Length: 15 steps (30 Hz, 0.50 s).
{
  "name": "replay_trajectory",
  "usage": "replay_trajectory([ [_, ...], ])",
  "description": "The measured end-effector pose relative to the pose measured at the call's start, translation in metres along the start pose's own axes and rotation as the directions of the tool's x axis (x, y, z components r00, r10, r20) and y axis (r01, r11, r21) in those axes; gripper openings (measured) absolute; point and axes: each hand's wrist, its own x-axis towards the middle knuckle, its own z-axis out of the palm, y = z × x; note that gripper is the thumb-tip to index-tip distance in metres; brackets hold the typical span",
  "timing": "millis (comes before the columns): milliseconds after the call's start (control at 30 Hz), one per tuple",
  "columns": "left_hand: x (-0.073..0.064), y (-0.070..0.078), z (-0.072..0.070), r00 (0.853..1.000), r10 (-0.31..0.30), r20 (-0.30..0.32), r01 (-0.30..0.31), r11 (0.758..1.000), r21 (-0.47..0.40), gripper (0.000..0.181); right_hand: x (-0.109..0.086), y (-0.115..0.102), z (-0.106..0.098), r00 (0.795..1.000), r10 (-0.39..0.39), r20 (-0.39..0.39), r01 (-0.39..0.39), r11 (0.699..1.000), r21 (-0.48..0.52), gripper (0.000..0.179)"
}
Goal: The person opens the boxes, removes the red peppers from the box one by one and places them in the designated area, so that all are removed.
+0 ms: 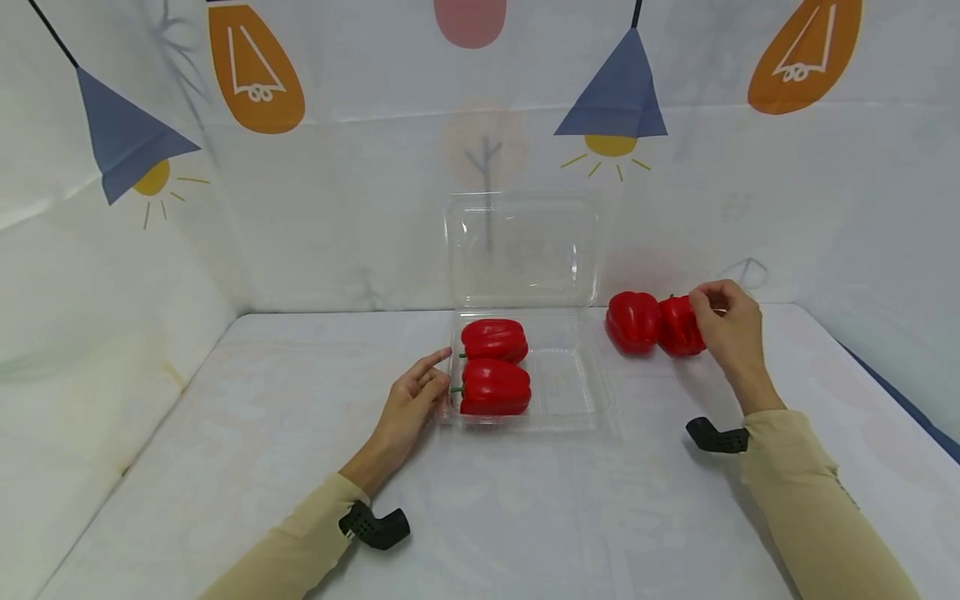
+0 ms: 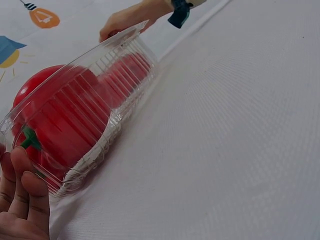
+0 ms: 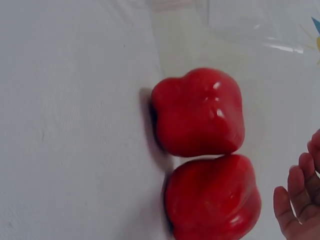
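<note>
A clear plastic clamshell box lies open, its lid raised at the back. Two red bell peppers, one behind and one in front, lie in its left half with green stems to the left. My left hand rests its fingertips against the box's left wall, fingers extended. Right of the box, two more bell peppers, a left one and a right one, sit side by side. My right hand is beside the right pepper; in the right wrist view its loosely bent fingers are apart from it.
The white-covered table meets a pale printed cloth backdrop right behind the lid and the loose peppers. Black wrist cameras, one on the left arm and one on the right, jut inward from the sleeves.
</note>
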Motion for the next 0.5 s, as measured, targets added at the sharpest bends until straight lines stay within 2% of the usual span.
replay_trajectory([
  [300, 0.000, 0.000, 0.000, 1.000, -0.005, -0.001, 0.005, 1.000, 0.012, 0.041, -0.007, -0.013, 0.009, 0.993, -0.097, 0.063, 0.096, 0.995, 0.007, 0.028],
  [500, 0.000, -0.001, -0.001, 1.000, -0.005, 0.006, 0.005, 1.000, 0.004, 0.042, -0.013, -0.021, 0.017, 0.977, -0.180, 0.113, 0.180, 0.984, 0.009, 0.026],
])
